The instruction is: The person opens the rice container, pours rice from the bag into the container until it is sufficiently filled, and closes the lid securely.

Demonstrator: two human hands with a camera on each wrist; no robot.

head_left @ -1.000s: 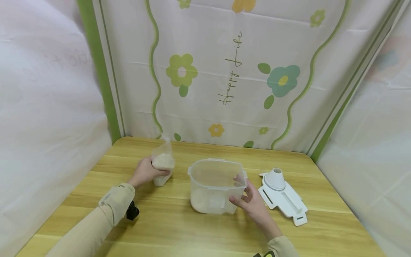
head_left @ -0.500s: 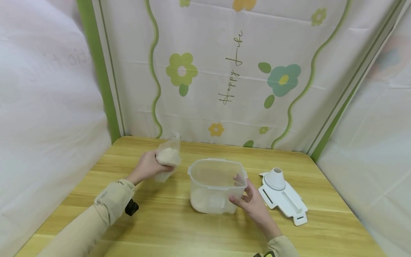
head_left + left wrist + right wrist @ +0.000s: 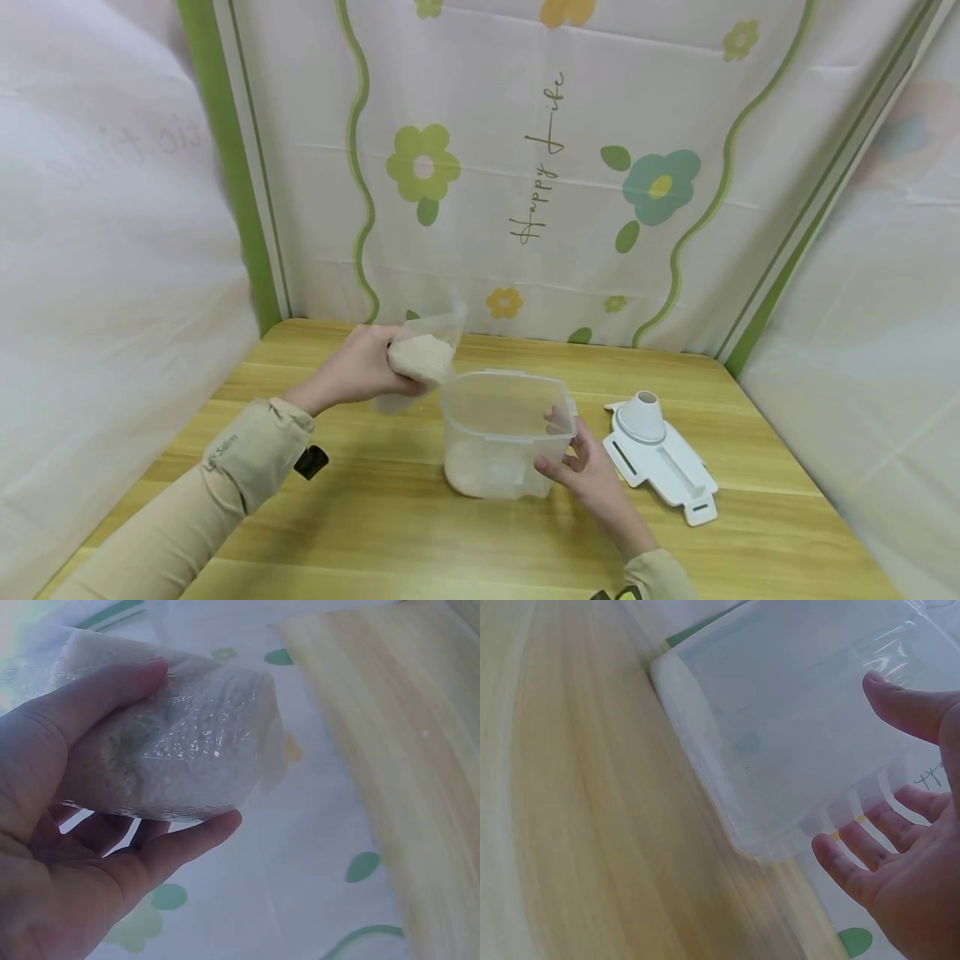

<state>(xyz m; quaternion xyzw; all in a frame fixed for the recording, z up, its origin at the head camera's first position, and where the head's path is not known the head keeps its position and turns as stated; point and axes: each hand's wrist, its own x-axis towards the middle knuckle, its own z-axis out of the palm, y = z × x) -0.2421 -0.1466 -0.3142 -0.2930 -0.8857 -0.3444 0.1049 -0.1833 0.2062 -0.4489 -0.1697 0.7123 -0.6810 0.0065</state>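
My left hand (image 3: 367, 362) grips a clear plastic bag of white rice (image 3: 422, 358) above the table, left of the container. In the head view the bag is tilted, its loose top pointing up and right near the container's rim. Thumb and fingers wrap the packed rice bag (image 3: 187, 739) in the left wrist view. A translucent plastic container (image 3: 487, 458) stands upright and lidless, with a pale layer at its bottom. At its right end my right hand (image 3: 592, 479) holds it, thumb (image 3: 900, 705) on the near side and fingers round the end.
A white lid (image 3: 667, 467) with a cone-shaped spout (image 3: 643, 418) lies on the wooden table (image 3: 360, 533) to the right of the container. Behind the table hangs a flower-patterned curtain (image 3: 480, 217), with fabric sides at left and right.
My left hand has raised the bag of rice off the table and moved it right toward the container, tipping it over. My right hand and the container stay where they were.
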